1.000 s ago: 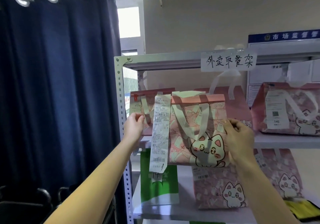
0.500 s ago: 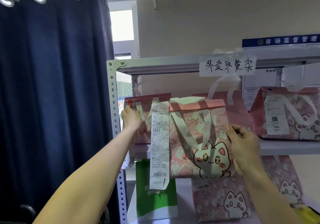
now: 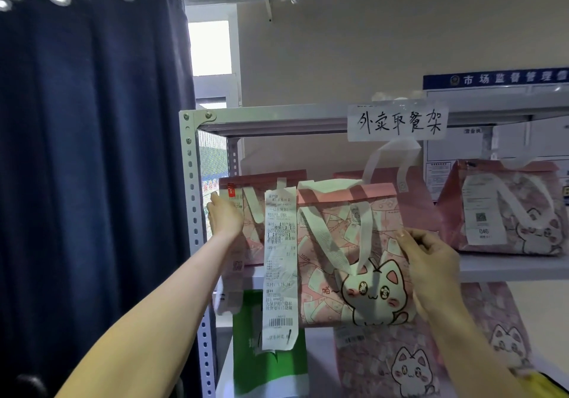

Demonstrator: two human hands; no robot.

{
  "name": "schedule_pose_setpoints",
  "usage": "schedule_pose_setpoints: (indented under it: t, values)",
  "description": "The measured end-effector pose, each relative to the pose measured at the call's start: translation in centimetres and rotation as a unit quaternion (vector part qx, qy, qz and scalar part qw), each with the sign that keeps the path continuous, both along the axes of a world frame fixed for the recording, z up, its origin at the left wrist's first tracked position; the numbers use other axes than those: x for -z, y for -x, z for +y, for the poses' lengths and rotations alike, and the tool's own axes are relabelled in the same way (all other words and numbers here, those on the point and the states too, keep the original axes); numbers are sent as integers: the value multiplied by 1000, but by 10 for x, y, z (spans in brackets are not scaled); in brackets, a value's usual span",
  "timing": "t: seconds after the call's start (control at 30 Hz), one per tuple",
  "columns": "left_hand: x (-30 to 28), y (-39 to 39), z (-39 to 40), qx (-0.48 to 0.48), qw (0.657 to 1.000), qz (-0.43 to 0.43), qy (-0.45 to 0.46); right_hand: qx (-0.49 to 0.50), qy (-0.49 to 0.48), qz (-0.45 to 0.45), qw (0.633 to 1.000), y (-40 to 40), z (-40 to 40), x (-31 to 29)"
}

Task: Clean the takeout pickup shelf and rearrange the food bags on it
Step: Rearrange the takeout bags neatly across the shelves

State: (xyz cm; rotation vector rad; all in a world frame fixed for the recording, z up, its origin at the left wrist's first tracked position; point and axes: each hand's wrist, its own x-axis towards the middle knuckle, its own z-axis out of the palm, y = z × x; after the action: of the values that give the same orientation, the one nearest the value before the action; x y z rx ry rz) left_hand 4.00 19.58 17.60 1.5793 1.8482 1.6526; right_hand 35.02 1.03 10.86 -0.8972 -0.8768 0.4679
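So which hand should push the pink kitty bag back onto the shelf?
Probably the right hand. It grips the right edge of the pink cat-print fabric bag, which hangs out in front of the grey metal shelf. The left hand is busy at another pink bag behind it.

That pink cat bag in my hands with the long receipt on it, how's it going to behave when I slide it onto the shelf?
The pink cat bag looks like soft fabric with limp handles, so it will probably flex instead of sliding stiffly. The right hand and left hand hold its sides, which suggests some weight. The long receipt hangs loose below the bag and could snag on the shelf edge.
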Motion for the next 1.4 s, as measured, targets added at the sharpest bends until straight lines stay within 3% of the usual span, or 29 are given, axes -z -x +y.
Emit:
schedule_pose_setpoints:
  t: [0.23, 0.5, 0.93, 1.4]
  values:
    - [-1, -2, -23, 7, 1000, 2, -5, -9, 5, -5, 1000, -4, -6, 6]
    - [-9, -18, -74, 19, 990, -66, -122, -6, 4, -4, 1000, -7, -23, 8]
    - [-17, -45, -164, -8, 966, 20, -256, -13, -10, -3, 1000, -33, -81, 8]
    - [22, 2, -256, -89, 967, -6, -239, -20, 63, -72, 995, -26, -111, 7]
